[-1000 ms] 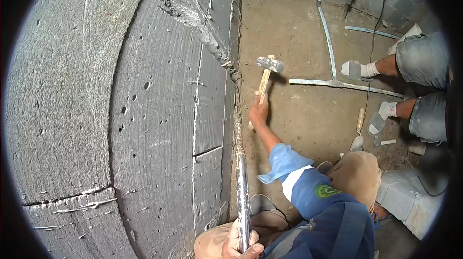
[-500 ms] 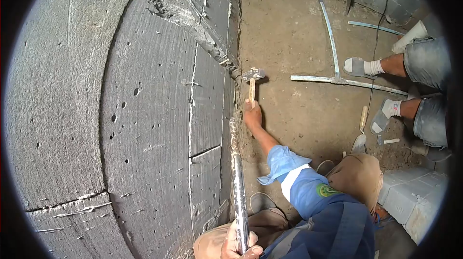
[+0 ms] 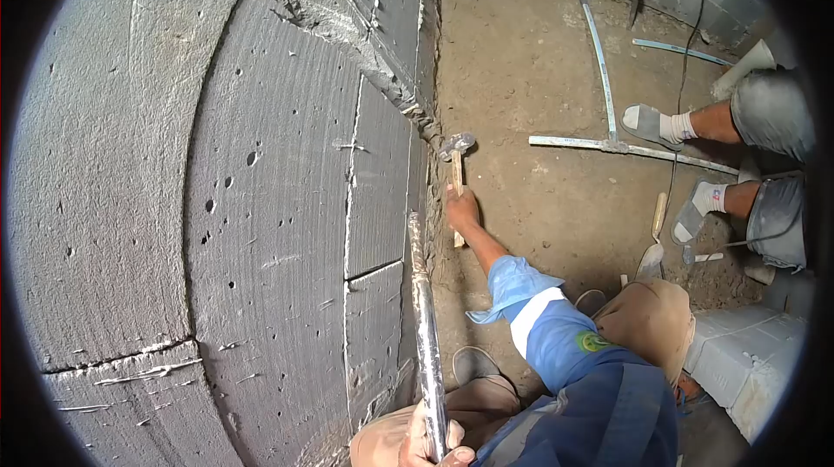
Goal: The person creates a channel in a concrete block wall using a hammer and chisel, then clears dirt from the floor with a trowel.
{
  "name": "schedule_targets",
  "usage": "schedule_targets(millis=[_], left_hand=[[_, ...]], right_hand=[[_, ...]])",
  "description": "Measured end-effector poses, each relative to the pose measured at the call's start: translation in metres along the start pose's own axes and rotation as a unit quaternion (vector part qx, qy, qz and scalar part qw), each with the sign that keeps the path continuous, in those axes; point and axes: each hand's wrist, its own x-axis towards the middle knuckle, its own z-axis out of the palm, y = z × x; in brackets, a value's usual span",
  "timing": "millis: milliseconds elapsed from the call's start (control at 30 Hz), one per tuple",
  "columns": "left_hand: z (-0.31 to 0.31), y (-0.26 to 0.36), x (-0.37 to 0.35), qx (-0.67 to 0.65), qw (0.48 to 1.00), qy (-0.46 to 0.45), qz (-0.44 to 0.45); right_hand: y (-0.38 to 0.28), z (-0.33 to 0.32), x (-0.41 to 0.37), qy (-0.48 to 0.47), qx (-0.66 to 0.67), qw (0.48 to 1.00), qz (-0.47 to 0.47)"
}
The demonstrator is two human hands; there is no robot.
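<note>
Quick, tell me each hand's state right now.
Left hand: closed around the steel bar.
Right hand: closed on the hammer handle.

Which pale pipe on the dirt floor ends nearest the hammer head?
The crosswise pale pipe: its left end reaches toward the wooden-handled steel hammer; the other two lie farther away.

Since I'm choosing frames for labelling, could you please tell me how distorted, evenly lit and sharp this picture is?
Head view: strong fisheye bows the block wall into a curve, black vignette at the corners; light soft and even, only a mild sheen on the metal bar; hammer in the right hand slightly soft.
</note>
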Motion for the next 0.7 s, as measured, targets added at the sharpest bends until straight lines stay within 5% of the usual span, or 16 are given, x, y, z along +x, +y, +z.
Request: schedule_targets(millis=[167,267,367,500,700], left_hand=[[0.003,-0.004,-0.003,-0.036,0.999,0.024,-0.004],[-0.009,-0.007,0.002,0.004,0.999,-0.038,-0.014],[-0.007,-0.005,0.001,0.016,0.999,-0.031,0.010],[-0.007,-0.005,-0.006,0.037,0.998,-0.020,0.041],[-0.008,-0.007,-0.009,0.078,0.992,-0.030,0.097]], right_hand=[[-0.003,0.003,-0.006,0.026,-0.065,0.997,-0.024],[-0.003,0.001,-0.001,0.023,-0.034,0.998,-0.051],[-0.012,-0.001,0.010,-0.007,0.017,1.000,0.019],[0.001,0.018,0.060,0.088,-0.013,0.994,-0.058],[-0.040,-0.014,0.051,-0.051,0.011,0.998,0.020]])
